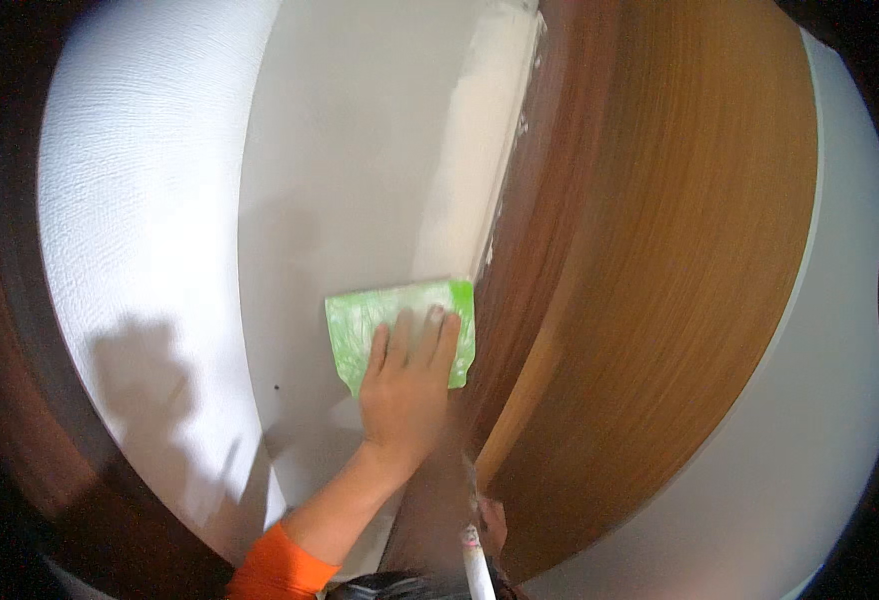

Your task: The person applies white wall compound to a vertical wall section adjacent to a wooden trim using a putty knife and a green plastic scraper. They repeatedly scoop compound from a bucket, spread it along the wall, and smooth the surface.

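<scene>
My left hand (410,390), its arm in an orange sleeve, presses a wide green plastic spreader (345,340) against a pale grey wall strip (350,150). The fingers lie spread over the spreader's face, which is smeared with whitish residue; the thumb is hidden. From the spreader's top edge a band of cream filler (470,150) runs upward, with small lumps along its right side. Part of my right hand (495,525) shows low in the middle, its fingers mostly hidden. A white cigarette (478,570) with an ashy tip juts up in front of it.
Dark brown wooden trim (555,150) borders the filler on the right, beside a lighter brown wood-grain panel (700,200). A pale surface (850,200) lies beyond it. Bright, textured white wall covering (160,180) stands at the left, with shadows cast on it.
</scene>
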`<state>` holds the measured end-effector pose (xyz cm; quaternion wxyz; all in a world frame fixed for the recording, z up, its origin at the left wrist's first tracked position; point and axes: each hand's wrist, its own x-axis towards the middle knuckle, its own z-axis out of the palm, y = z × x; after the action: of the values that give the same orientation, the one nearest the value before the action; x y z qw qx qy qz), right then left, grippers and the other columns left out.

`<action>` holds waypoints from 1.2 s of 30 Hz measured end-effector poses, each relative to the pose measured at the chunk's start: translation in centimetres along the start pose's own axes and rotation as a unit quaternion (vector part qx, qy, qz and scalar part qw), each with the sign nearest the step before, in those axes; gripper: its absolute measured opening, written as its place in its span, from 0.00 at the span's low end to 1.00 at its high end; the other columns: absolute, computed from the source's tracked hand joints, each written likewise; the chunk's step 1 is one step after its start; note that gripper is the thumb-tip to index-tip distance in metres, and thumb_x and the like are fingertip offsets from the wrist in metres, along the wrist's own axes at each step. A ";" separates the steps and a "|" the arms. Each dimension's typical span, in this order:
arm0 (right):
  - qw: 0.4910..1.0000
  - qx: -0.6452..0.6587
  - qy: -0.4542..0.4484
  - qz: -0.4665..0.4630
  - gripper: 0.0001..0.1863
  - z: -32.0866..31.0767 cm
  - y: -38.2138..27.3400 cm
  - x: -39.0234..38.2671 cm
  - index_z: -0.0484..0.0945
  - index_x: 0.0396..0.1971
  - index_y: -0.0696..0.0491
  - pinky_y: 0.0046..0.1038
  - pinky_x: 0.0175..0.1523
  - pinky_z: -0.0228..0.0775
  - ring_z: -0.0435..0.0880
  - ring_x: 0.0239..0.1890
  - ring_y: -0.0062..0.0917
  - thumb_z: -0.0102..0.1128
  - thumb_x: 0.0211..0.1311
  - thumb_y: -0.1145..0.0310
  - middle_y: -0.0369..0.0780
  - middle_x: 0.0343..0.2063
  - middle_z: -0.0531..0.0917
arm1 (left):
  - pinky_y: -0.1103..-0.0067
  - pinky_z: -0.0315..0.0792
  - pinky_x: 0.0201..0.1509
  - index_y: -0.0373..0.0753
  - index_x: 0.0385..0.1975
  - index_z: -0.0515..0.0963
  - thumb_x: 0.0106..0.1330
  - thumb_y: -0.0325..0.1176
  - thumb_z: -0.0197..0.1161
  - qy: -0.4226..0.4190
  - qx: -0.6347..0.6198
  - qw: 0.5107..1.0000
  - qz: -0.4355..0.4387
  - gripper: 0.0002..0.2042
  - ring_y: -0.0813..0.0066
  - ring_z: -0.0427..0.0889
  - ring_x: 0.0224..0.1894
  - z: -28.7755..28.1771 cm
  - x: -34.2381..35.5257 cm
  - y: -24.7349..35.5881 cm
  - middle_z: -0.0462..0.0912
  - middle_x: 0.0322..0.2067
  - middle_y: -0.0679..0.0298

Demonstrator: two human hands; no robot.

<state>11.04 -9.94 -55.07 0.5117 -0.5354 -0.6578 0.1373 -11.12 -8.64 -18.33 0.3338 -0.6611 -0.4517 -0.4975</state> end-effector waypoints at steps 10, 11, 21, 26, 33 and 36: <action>0.981 0.139 0.123 0.062 0.16 -3.1 -0.2 3.7 0.81 0.53 0.54 0.30 0.51 0.72 0.81 0.43 0.32 0.60 0.67 0.68 0.42 0.41 0.81 | 0.65 0.78 0.51 0.42 0.43 0.84 0.63 0.25 0.58 0.185 0.158 0.961 0.134 0.12 0.59 0.85 0.49 -0.5 28.8 -3.2 0.88 0.43 0.62; 0.957 0.228 0.146 0.105 0.16 -2.9 -1.2 3.8 0.81 0.53 0.54 0.29 0.50 0.73 0.81 0.43 0.32 0.60 0.67 0.69 0.42 0.41 0.81 | 0.65 0.78 0.51 0.41 0.41 0.84 0.63 0.26 0.58 0.173 0.159 0.961 0.148 0.11 0.59 0.85 0.49 -0.7 29.9 -3.5 0.88 0.42 0.61; 0.985 -0.029 0.172 0.003 0.17 -5.1 -9.3 2.8 0.81 0.55 0.52 0.30 0.53 0.74 0.82 0.47 0.33 0.62 0.66 0.71 0.43 0.42 0.82 | 0.65 0.76 0.46 0.37 0.37 0.84 0.59 0.25 0.63 0.058 0.180 0.967 0.169 0.08 0.60 0.86 0.46 -2.7 33.3 -1.9 0.88 0.41 0.59; 0.987 -0.035 0.157 0.024 0.18 -3.8 -6.4 2.0 0.82 0.55 0.53 0.33 0.55 0.75 0.83 0.48 0.34 0.65 0.64 0.72 0.44 0.44 0.83 | 0.64 0.74 0.50 0.37 0.44 0.81 0.63 0.27 0.59 0.099 0.169 0.963 0.184 0.11 0.60 0.83 0.51 -1.4 30.9 -3.3 0.86 0.48 0.59; 0.962 -0.070 0.237 -0.118 0.13 -0.7 -7.2 4.0 0.83 0.50 0.53 0.38 0.54 0.75 0.83 0.48 0.46 0.60 0.72 0.65 0.52 0.44 0.84 | 0.58 0.67 0.66 0.36 0.58 0.76 0.68 0.30 0.55 0.129 0.159 0.965 0.162 0.19 0.53 0.75 0.62 4.5 22.6 -3.5 0.80 0.59 0.55; 0.885 -0.159 0.340 -0.276 0.13 -0.2 -7.9 4.7 0.84 0.49 0.55 0.37 0.52 0.74 0.82 0.46 0.45 0.59 0.72 0.66 0.50 0.42 0.83 | 0.55 0.64 0.70 0.35 0.61 0.75 0.67 0.30 0.55 0.097 0.152 0.972 0.151 0.21 0.50 0.73 0.64 5.6 18.4 -3.3 0.78 0.61 0.54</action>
<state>7.19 -9.09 -46.80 0.6289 -0.4207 -0.5778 -0.3060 -10.40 2.42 -2.23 0.5441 -0.6112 -0.3828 -0.4287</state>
